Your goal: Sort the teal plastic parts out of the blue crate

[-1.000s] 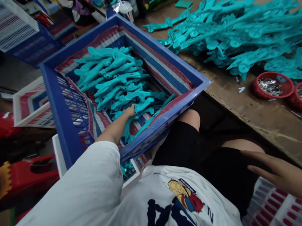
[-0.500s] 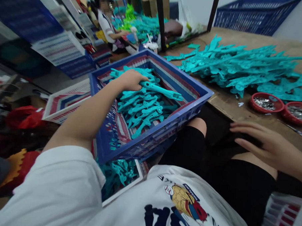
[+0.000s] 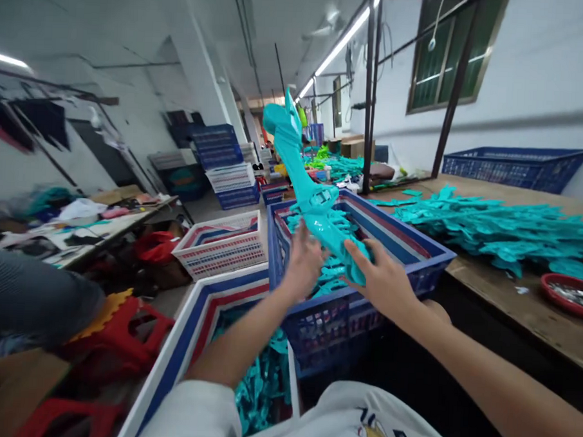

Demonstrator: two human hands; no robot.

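A long, glossy turquoise piece [image 3: 298, 170] stands up at a slant above the blue basket [image 3: 316, 306]. My right hand [image 3: 385, 280] pinches its lower end between thumb and fingers. Beside its lower middle is my left hand [image 3: 303, 261], blurred by motion; whether its fingers grip the piece is unclear. A small oval detail shows midway along the piece. Under both hands, many similar turquoise pieces [image 3: 330, 281] lie in the basket, which has a striped lining.
A white crate [image 3: 203, 318] with turquoise pieces stands below left, another white crate [image 3: 223, 244] behind it. On the right table [image 3: 482, 285] are a turquoise heap [image 3: 503, 228] and a red bowl [image 3: 571, 295] of small metal parts. Red stools [image 3: 136, 334] and a person's leg [image 3: 37, 297] are at left.
The view has tilted up. My left hand has come up out of the basket's pile, and a turquoise piece is now raised. My right hand, open and empty before, has closed on its lower end.
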